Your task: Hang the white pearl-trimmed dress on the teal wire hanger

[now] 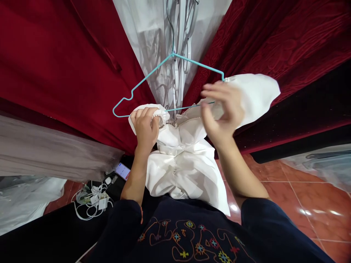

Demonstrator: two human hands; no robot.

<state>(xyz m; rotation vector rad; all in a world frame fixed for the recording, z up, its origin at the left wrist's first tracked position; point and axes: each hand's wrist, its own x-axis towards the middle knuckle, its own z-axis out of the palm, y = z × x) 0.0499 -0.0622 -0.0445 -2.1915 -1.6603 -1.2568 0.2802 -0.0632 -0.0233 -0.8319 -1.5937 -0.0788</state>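
Observation:
A white dress with pearl-like beads along its neckline hangs in front of me, its skirt falling against my shirt. Its right-hand puffed sleeve is over the shoulder of a light-blue hanger. The hanger's left end is bare, with the other sleeve below it. My left hand is closed on that left sleeve, by its beaded edge. My right hand, slightly blurred, is beside the right sleeve with thumb and fingers apart and nothing seen between them.
Several white hangers hang on a rail behind. Dark red garments flank both sides. Lower left, a phone and tangled white cables with chargers lie on a black surface. Red floor tiles show at right.

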